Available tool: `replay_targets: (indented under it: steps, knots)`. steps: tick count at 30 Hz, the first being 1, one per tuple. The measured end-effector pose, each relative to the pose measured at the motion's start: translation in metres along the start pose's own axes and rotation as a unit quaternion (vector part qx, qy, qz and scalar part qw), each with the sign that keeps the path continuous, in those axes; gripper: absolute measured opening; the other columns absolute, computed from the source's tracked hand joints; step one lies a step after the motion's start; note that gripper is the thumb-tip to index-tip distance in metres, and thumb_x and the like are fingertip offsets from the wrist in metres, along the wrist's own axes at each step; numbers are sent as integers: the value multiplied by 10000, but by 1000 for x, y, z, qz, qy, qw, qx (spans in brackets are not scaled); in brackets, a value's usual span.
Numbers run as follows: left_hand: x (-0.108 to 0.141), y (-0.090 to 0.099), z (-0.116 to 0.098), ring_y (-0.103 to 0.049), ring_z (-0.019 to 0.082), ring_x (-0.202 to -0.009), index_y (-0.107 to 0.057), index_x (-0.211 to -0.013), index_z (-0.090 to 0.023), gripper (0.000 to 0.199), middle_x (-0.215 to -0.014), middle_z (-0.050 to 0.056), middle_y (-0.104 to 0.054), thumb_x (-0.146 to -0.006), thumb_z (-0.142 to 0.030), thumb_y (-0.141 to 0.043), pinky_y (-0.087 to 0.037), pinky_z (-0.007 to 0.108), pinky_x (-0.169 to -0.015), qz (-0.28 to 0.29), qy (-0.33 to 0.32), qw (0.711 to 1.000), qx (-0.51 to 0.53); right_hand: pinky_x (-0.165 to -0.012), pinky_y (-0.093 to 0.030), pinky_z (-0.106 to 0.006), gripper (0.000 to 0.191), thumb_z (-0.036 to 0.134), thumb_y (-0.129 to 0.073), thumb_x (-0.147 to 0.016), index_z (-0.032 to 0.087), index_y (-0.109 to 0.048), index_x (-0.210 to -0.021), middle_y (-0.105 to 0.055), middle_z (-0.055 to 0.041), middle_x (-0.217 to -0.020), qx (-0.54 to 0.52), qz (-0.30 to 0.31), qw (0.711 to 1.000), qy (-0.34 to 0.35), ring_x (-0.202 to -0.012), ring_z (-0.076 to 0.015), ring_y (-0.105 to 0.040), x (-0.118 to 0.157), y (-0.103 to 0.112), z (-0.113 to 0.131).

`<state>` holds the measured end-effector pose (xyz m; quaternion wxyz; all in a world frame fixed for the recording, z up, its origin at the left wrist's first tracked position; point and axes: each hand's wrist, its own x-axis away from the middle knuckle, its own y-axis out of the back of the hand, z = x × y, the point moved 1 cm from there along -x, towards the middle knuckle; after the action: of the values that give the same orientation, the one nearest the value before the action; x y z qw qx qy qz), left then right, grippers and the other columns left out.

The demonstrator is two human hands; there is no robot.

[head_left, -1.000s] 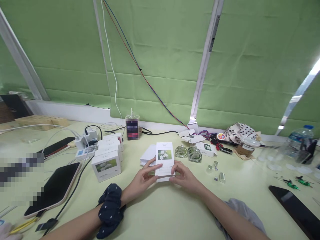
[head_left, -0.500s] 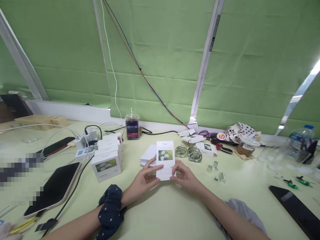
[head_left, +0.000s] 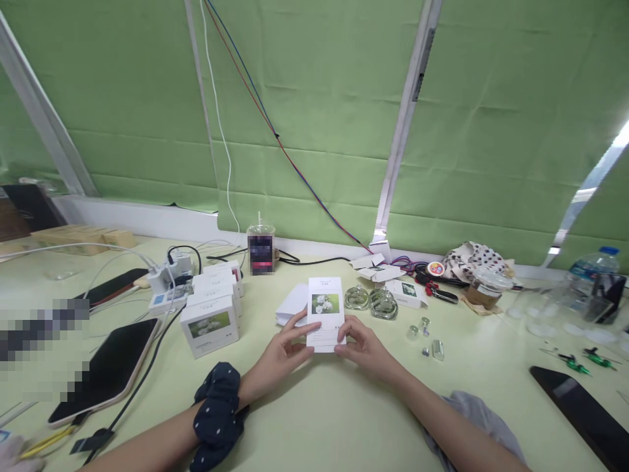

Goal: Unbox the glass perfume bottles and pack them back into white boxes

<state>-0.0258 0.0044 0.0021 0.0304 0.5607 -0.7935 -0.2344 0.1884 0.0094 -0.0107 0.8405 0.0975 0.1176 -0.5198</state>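
Observation:
Between my two hands is a small white box (head_left: 325, 287) with a white-flower photo on its front, held tilted above the table. My left hand (head_left: 287, 349) grips its left edge, with fingers across the front. On the other side, my right hand (head_left: 362, 346) pinches the lower right edge. Just behind it lies a white folded carton (head_left: 291, 305). To the right rest two round clear glass bottles (head_left: 356, 298) (head_left: 383, 303), and a few small shiny caps (head_left: 438, 349) lie nearer to my right forearm.
Left of my hands stands a row of white flower boxes (head_left: 210, 328), beside a power strip (head_left: 164, 298) with cables and a tablet (head_left: 105, 370). A drink cup (head_left: 261, 249) is behind. Opened cartons (head_left: 376, 267), an iced-coffee cup (head_left: 484, 288), green clips (head_left: 572, 364) and a phone (head_left: 582, 413) are on the right.
Both hands keep their hold on the white box, which tilts very slightly. Otherwise the scene stays the same.

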Motion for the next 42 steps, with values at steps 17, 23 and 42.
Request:
replay_targets:
  steps: [17,23,42]
  knots:
    - [4,-3,6,-436,276,-1286,-578,-1227,-356,425,-1465,15,-298,-806,-371,-637,-477,398,-1017,-16,-98,995,-25,-781,-520,-316,282,414,-746,-699,205,-565,-755,-465,-63,-1136,10,-12,1000,19,-1083,-215,-520,0,-1,4]
    - [4,-5,6,-375,308,-1330,-593,-1216,-333,435,-1482,28,-297,-790,-402,-649,-445,430,-1043,-26,-70,997,-15,-769,-523,-309,264,418,-718,-728,207,-561,-750,-476,-63,-1095,24,-21,999,18,-1070,-209,-516,0,-2,4]
    - [3,-3,5,-302,295,-1373,-604,-1214,-305,444,-1507,33,-302,-791,-437,-634,-413,389,-1058,-34,-30,999,-7,-799,-512,-316,275,385,-750,-703,215,-559,-805,-443,-68,-1188,21,-7,1000,20,-1115,-224,-514,1,-2,5]
